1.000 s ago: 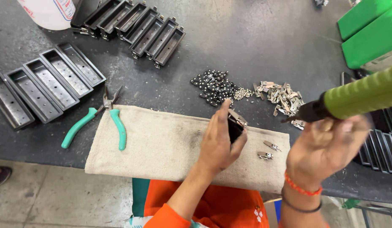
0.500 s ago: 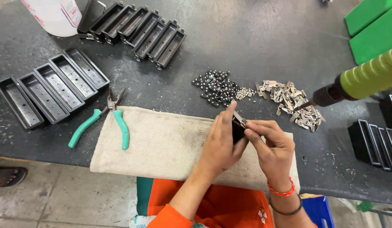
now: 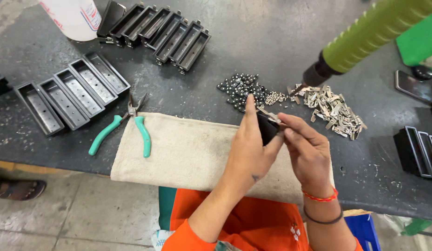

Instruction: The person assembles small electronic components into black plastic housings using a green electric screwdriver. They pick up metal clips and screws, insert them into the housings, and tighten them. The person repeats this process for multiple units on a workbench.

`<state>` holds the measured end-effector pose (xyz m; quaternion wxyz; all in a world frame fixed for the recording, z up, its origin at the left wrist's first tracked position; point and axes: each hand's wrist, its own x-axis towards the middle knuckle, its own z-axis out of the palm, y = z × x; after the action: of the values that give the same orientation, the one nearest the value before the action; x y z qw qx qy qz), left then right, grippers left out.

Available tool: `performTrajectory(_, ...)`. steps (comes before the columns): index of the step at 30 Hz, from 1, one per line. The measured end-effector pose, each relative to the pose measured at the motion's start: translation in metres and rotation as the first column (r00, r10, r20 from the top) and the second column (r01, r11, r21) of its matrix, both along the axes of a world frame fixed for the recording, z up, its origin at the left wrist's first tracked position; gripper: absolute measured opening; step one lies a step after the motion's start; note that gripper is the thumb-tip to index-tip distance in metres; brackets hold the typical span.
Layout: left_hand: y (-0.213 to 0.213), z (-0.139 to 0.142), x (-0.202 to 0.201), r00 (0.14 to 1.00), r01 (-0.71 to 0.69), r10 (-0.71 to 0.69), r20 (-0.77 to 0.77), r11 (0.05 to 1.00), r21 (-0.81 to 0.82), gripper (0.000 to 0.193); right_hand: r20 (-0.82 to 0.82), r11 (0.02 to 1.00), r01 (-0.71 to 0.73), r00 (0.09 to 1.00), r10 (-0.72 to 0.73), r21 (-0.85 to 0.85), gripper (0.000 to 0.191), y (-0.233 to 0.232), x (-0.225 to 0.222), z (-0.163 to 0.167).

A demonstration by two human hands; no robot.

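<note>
Black, stiff little housing [image 3: 267, 128] looks light; my left hand [image 3: 251, 148] pinches it, right hand [image 3: 309, 148] closed on a thin metal clip [image 3: 270, 114].

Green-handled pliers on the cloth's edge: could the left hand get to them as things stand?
Probably not at once: the left hand grips a small black part. The pliers lie uncovered to its left, nothing between.

Left hand [image 3: 250, 148] is gripping a small black part [image 3: 267, 128] over the beige cloth [image 3: 178, 151]; right hand [image 3: 309, 151] is pinching a thin metal clip [image 3: 268, 114] against it, prob. touching. Teal pliers [image 3: 127, 125] are lying on cloth's left edge, w/ black trays [image 3: 69, 95] sitting beyond.
</note>
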<state>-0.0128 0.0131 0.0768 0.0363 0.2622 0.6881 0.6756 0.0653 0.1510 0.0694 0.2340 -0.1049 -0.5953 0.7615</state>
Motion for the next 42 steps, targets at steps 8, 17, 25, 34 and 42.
performTrajectory(8,-0.016,0.028,0.006,0.999,0.051,-0.053,-0.012,0.991,-0.127,0.100,-0.058,0.997,0.004,0.998,-0.008,-0.082,0.033,-0.009,0.012,0.007)
performTrajectory(17,-0.024,0.033,0.012,0.998,0.058,-0.062,-0.031,0.994,-0.097,0.091,-0.113,0.994,-0.024,0.994,0.012,-0.108,0.035,-0.009,0.021,-0.011)
performTrajectory(25,-0.014,-0.002,0.020,0.917,0.049,-0.333,0.219,0.640,0.767,0.075,0.021,0.664,-0.192,0.954,0.299,-0.722,0.060,-0.039,0.039,-0.055)
performTrajectory(34,-0.053,-0.039,0.010,0.954,-0.023,-0.011,-0.298,0.994,-0.111,0.084,0.221,0.923,0.164,0.942,-0.251,0.348,0.057,0.004,0.036,-0.023)
performTrajectory(42,-0.006,-0.060,0.000,0.876,-0.097,0.074,-0.477,0.995,-0.023,0.069,-0.191,0.716,0.246,0.969,-0.159,0.653,0.040,-0.009,0.021,0.023)
